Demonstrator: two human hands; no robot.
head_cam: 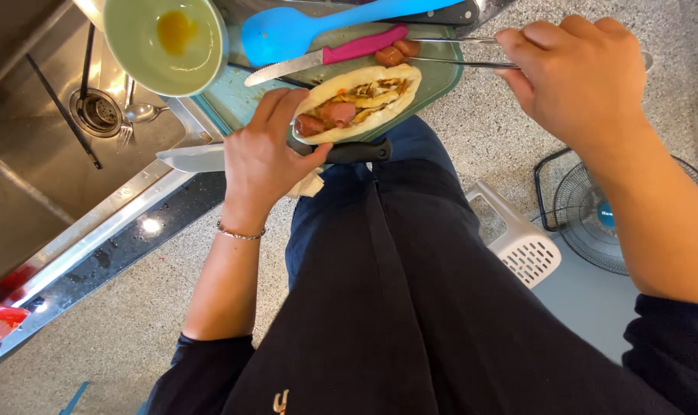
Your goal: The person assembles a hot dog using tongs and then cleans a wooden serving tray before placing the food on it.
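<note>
A split bun (362,100) filled with sausage slices and other filling lies on a green cutting board (433,77). My left hand (261,154) holds the bun's near end, fingers curled around it. My right hand (576,77) grips metal tongs (449,52) that pinch a sausage piece (393,54) just beyond the bun. A pink-handled knife (326,55) and a blue spatula (318,27) lie on the board's far side.
A pale green bowl (164,42) with yellow residue sits by the steel sink (49,131), which holds a spoon and fork. A black-handled knife (349,152) lies at the counter edge. Below are a white basket (518,242) and a floor fan (618,207).
</note>
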